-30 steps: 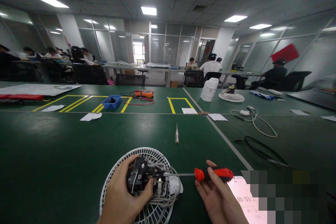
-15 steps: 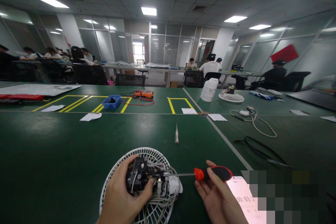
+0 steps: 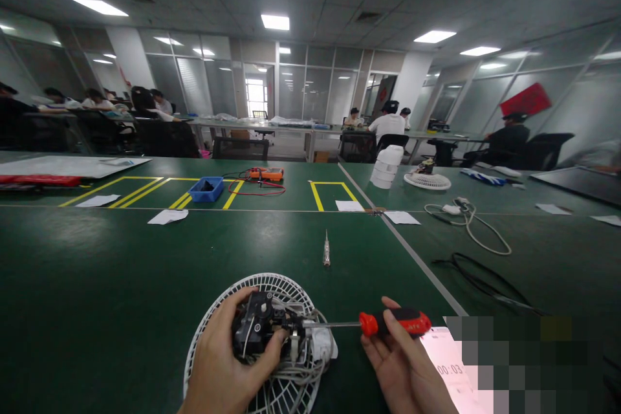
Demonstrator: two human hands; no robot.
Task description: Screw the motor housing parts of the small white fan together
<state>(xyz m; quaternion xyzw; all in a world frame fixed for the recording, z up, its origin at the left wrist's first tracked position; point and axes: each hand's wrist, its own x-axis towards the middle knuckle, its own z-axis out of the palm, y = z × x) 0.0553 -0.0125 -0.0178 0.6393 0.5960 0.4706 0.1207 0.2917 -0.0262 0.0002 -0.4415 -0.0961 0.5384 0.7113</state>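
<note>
My left hand (image 3: 228, 356) is wrapped round a black fan motor assembly (image 3: 255, 326) with cables about it. Beneath lies a white fan grille (image 3: 201, 330), flat on the green table. My right hand (image 3: 398, 356) grips a red and black screwdriver (image 3: 395, 322) by its handle. Its shaft points left, and the tip meets the motor assembly, though the exact contact spot is hidden. White cables (image 3: 305, 372) and a white plastic part (image 3: 321, 343) sit on the grille beside the motor. A small clear-handled screwdriver (image 3: 326, 251) lies farther off on the table.
A lit phone (image 3: 449, 362) showing a timer lies right of my right hand. Farther back are a blue bin (image 3: 207, 189), an orange multimeter (image 3: 266, 173), white stacked containers (image 3: 387, 167) and another fan grille (image 3: 427, 180). Cables (image 3: 485, 229) lie at right; people sit beyond.
The screwdriver handle has turned about its axis in my right hand, its shaft staying in line with the motor. My left hand keeps its hold on the motor assembly.
</note>
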